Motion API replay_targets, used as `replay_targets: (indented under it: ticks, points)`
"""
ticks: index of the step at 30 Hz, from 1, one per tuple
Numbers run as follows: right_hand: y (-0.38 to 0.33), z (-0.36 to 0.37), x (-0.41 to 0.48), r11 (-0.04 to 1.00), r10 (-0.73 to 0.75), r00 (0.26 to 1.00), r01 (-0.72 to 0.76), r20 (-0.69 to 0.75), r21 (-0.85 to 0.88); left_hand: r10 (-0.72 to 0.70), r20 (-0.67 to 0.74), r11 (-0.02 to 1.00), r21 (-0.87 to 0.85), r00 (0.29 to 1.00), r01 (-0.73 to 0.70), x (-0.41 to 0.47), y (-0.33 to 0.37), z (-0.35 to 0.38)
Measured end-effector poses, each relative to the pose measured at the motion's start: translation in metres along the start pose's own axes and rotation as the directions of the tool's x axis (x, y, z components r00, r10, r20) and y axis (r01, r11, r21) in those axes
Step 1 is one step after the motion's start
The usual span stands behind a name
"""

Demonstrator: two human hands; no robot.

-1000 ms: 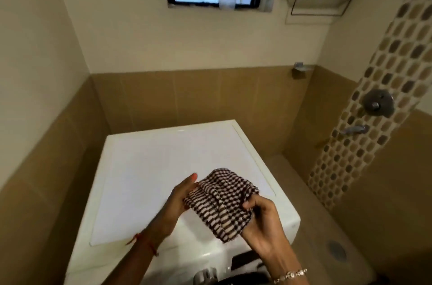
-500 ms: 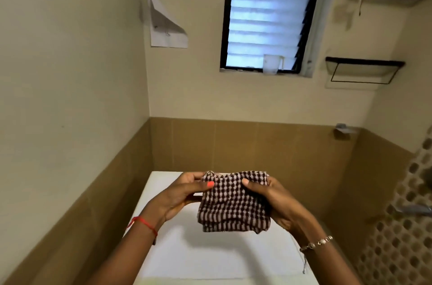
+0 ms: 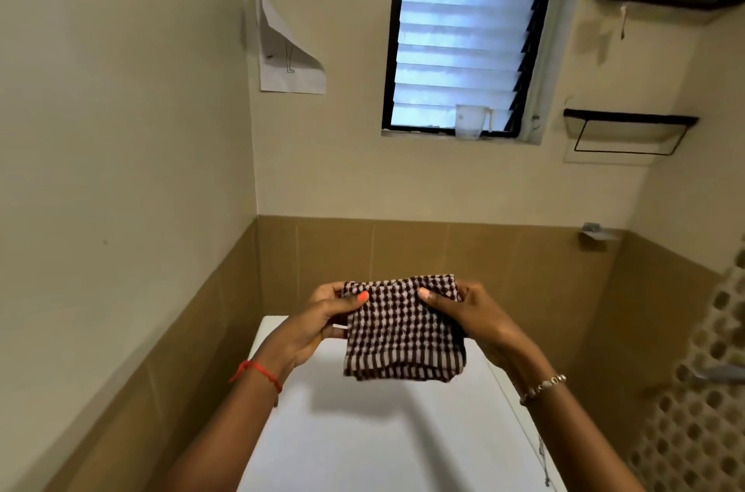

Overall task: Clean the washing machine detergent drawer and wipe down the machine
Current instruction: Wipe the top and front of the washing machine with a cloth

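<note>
A folded brown-and-white checked cloth hangs in the air above the white top of the washing machine. My left hand pinches its upper left corner, thumb on the front. My right hand pinches the upper right corner the same way. Both arms reach forward over the machine's lid. The machine's front and its detergent drawer are out of view below the frame.
Tan tiled walls close in behind and on both sides of the machine. A louvred window with a plastic cup on its sill is above. Two wall shelves hang at right; a paper sheet at left.
The camera tilted up, so the machine's front dropped out of view. Both hands lifted the cloth from just above the lid and now hold it spread flat by its top corners.
</note>
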State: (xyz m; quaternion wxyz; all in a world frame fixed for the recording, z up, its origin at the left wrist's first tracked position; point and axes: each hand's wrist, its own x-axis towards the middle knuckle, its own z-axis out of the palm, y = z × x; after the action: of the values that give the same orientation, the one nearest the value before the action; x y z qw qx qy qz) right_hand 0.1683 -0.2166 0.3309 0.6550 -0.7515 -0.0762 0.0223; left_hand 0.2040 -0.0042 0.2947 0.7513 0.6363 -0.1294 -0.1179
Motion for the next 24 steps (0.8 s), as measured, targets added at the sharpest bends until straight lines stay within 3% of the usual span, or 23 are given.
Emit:
replay_targets:
  ticks: [4,11,17,24]
  points:
    - [-0.001,0.003,0.016,0.998,-0.007,0.998,0.004,-0.067,-0.059,-0.015,0.023,0.997,0.082,1.0,0.013,0.015,0.005,-0.002]
    - [0.001,0.003,0.023,0.999,0.033,0.994,-0.033,-0.102,-0.004,-0.041,0.059,0.999,-0.02,0.997,0.042,0.032,0.009,-0.005]
    - [0.015,-0.009,0.022,0.945,0.205,0.967,-0.156,-0.15,0.286,-0.115,0.107,0.941,-0.308,0.988,0.143,0.046,-0.009,0.0]
    - [0.018,-0.059,0.007,0.821,0.409,0.908,-0.32,-0.096,0.474,-0.281,0.2,0.89,-0.312,0.939,0.333,0.07,-0.027,0.048]
